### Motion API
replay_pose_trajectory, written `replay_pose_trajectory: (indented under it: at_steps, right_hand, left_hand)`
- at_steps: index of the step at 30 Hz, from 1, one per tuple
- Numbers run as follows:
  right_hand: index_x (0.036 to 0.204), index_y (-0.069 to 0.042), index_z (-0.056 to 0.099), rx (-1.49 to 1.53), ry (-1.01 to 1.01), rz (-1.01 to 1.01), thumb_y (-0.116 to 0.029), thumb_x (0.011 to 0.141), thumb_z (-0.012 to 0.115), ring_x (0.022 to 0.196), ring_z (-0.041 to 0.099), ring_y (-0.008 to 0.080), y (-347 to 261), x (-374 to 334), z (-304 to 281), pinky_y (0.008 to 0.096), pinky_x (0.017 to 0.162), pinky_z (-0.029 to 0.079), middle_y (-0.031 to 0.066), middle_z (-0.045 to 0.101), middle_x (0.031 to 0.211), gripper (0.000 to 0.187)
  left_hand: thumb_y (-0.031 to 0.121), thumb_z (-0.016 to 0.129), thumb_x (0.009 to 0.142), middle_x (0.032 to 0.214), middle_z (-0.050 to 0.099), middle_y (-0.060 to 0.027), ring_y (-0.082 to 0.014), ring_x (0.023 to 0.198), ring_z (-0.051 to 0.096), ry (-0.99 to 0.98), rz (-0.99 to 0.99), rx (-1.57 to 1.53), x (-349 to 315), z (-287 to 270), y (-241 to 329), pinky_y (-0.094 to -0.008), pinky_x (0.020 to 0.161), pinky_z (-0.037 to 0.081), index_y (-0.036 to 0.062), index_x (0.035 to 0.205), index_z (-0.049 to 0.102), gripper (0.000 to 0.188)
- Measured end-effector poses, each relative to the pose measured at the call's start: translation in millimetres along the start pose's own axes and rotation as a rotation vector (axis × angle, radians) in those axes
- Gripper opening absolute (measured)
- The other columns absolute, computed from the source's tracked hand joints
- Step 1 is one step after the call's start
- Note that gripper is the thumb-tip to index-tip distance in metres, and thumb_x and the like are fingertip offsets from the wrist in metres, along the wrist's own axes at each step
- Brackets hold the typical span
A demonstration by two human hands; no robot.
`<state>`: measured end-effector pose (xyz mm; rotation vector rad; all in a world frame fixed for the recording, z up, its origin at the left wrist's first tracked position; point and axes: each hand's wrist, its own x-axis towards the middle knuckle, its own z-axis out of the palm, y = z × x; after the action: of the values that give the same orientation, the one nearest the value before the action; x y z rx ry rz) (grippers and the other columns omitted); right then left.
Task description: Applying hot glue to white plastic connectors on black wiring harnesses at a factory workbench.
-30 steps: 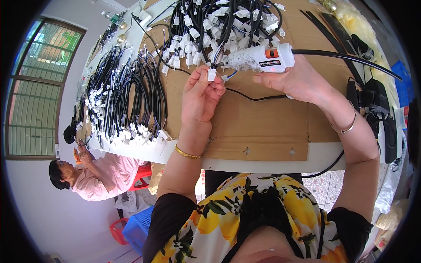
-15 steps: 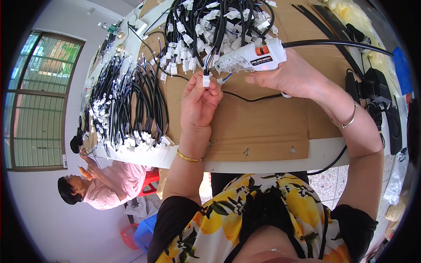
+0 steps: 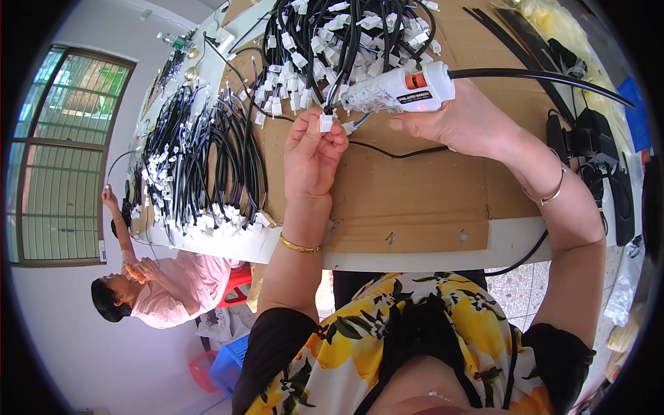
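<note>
Between the thumb and fingers of my left hand (image 3: pixel 315 153) is a small white plug connector (image 3: pixel 326 123), its dark cable running up into the pile. My right hand (image 3: pixel 470 121) grips a white hot glue gun (image 3: pixel 423 91) with an orange switch and a small red light. Whitish glue residue coats the gun's front part, and its tip points left, just beside the wires at the top of the connector. Whether the tip touches them I cannot tell. Just beyond both hands lies a heap of black cables with white connectors (image 3: pixel 346 41).
Cardboard (image 3: pixel 415 200) covers the white table (image 3: pixel 387 261). Bundled black cables (image 3: pixel 207 152) lie at the left. The glue gun's black cord (image 3: pixel 539 72) runs right; black power adapters (image 3: pixel 591 135) sit at the right edge. At the far left a person in pink (image 3: pixel 180 287) sits handling something orange.
My hands hold nearly the same pose, with the glue gun and connector shifted very slightly. The person at the left has raised an arm toward the window, with a cable in the hand.
</note>
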<state>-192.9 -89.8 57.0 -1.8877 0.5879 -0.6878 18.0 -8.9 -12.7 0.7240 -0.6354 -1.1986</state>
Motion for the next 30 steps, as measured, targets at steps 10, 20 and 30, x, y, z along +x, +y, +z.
replay_pose_trajectory:
  at_steps: [10, 20, 30]
  right_hand:
    - [0.096, -0.001, 0.056, -0.105, -0.012, 0.116, -0.021, 0.072, 0.068, 0.071, 0.049, 0.0076, 0.1, -2.4, -0.2, 0.0234, 0.067, 0.043, 0.0028, 0.059, 0.079, 0.033]
    - [0.096, -0.001, 0.056, -0.123, 0.006, 0.14, -0.021, 0.073, 0.067, 0.07, 0.049, 0.0074, 3.2, -1.4, 1.3, 0.0231, 0.067, 0.043, 0.0026, 0.059, 0.079, 0.033]
    - [0.09, -0.002, 0.058, 0.102, 0.011, 0.113, -0.02, 0.072, 0.067, 0.067, 0.049, 0.006, 6.9, 4.1, -2.4, 0.0214, 0.058, 0.042, 0.001, 0.058, 0.075, 0.026]
  left_hand:
    - [0.012, 0.046, 0.087, 0.074, 0.057, -0.0093, -0.016, 0.063, 0.053, 0.048, 0.103, 0.117, 1.1, 2.5, 0.1, -0.0266, 0.057, 0.043, 0.0015, 0.089, 0.05, 0.011]
    - [0.012, 0.046, 0.087, 0.074, 0.057, -0.0096, -0.016, 0.064, 0.053, 0.023, 0.092, 0.111, 1.3, 1.3, 0.1, -0.0266, 0.056, 0.043, 0.0015, 0.09, 0.05, 0.011]
    - [0.011, 0.046, 0.087, 0.076, 0.055, -0.0109, -0.0168, 0.064, 0.052, 0.021, 0.026, -0.063, -0.3, -4.1, -1.3, -0.0272, 0.058, 0.043, 0.0041, 0.095, 0.048, 0.011]
